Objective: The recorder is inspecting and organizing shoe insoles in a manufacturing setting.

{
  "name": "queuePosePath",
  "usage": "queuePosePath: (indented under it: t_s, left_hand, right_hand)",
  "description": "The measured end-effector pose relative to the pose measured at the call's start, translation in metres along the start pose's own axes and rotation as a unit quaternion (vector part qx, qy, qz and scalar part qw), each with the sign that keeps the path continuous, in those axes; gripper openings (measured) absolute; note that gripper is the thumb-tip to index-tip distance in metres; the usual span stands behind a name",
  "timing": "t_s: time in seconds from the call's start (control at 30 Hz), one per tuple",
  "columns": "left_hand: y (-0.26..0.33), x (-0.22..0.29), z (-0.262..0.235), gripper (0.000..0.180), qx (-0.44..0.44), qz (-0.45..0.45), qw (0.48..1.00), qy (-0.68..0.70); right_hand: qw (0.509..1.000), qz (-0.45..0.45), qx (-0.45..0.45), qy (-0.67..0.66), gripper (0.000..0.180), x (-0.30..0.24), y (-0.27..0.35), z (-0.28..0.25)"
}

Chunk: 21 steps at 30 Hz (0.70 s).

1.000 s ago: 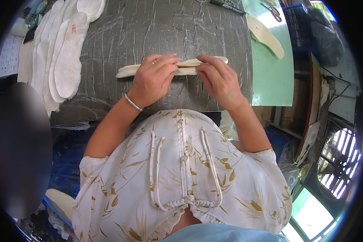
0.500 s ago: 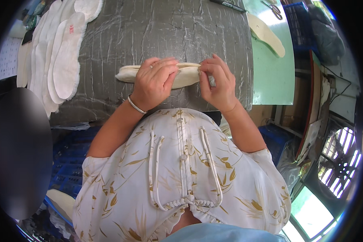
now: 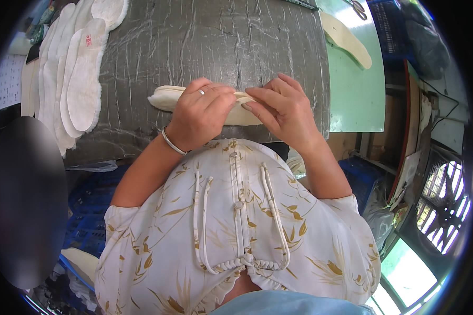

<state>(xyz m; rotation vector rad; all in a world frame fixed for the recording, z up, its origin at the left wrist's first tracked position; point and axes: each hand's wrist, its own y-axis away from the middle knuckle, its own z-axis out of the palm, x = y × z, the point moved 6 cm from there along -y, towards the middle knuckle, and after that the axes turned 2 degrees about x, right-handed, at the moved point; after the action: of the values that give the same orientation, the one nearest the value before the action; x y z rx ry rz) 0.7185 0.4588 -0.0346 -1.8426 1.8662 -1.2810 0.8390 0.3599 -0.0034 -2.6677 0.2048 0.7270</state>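
A cream fleecy insole (image 3: pixel 163 98), with thin layers showing along its far edge, lies crosswise near the front of the dark work surface. My left hand (image 3: pixel 201 113), wearing a ring and a bracelet, is closed over its middle and presses the edge between thumb and fingers. Close beside it, my right hand (image 3: pixel 285 111) pinches the same far edge with thumb and forefinger. The right end of the insole is partly covered by my right hand. Whatever lies between the fingertips is too small to make out.
Several white fleecy insoles (image 3: pixel 84 79) lie overlapped at the left of the plastic-covered table (image 3: pixel 215 47). On a green board (image 3: pixel 355 105) at the right are a cream insole (image 3: pixel 347 42) and scissors (image 3: pixel 358 9). Blue crates (image 3: pixel 86 231) stand below left, beside a blurred dark shape (image 3: pixel 26 205).
My right hand has moved left along the insole's edge, from near its right end to close beside my left hand. The left hand has stayed nearly in place.
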Motion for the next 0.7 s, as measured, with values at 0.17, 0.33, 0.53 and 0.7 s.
queuePosePath:
  t_s: [0.17, 0.33, 0.53, 0.7]
  left_hand:
    - [0.001, 0.003, 0.001, 0.014, -0.011, -0.044, 0.999, 0.026]
    - [-0.004, 0.007, 0.001, 0.012, -0.009, -0.051, 0.998, 0.044]
    - [-0.003, 0.008, 0.002, 0.015, -0.059, -0.015, 0.998, 0.008]
    - [-0.003, 0.011, 0.003, 0.016, -0.056, 0.011, 0.998, -0.006]
  right_hand:
    - [0.999, -0.013, 0.030, 0.005, 0.013, -0.003, 0.005, 0.001]
    - [0.997, -0.038, 0.068, -0.014, 0.008, -0.002, 0.009, 0.002]
    - [0.999, 0.010, -0.021, -0.030, 0.030, -0.006, 0.006, 0.009]
    - [0.995, 0.007, -0.052, -0.090, 0.032, -0.004, 0.005, 0.010]
